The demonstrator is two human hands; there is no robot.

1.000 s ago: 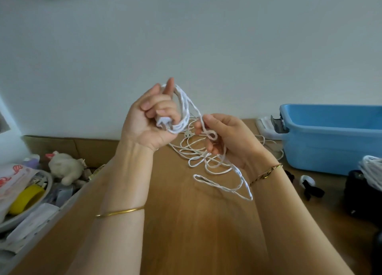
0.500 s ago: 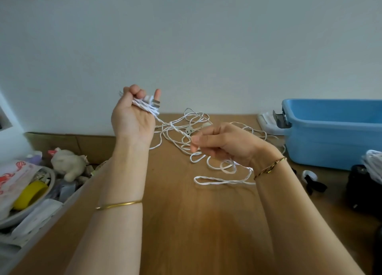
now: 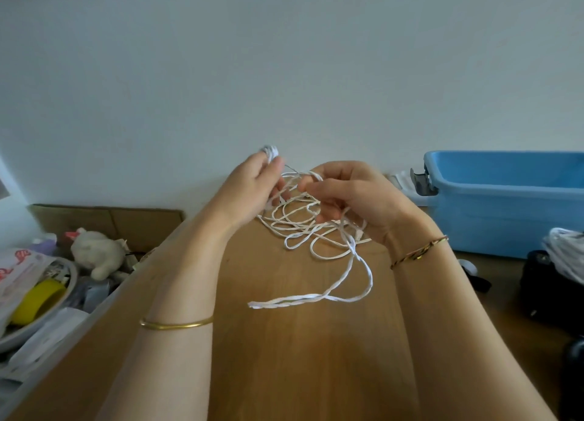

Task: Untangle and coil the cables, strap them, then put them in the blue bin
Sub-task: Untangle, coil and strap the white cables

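Just above the wooden counter (image 3: 300, 357), the left hand (image 3: 249, 189) grips a small wound bunch of the white cable (image 3: 300, 227) while the right hand (image 3: 357, 196) pinches a loop of its tangle, the blue bin (image 3: 505, 205) standing off to the right.

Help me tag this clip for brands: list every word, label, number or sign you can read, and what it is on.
No text can be read.
Red print on the white packet at the left edge: too blurred to read.
Blue bin, white cable and yellow roll: no lettering visible.
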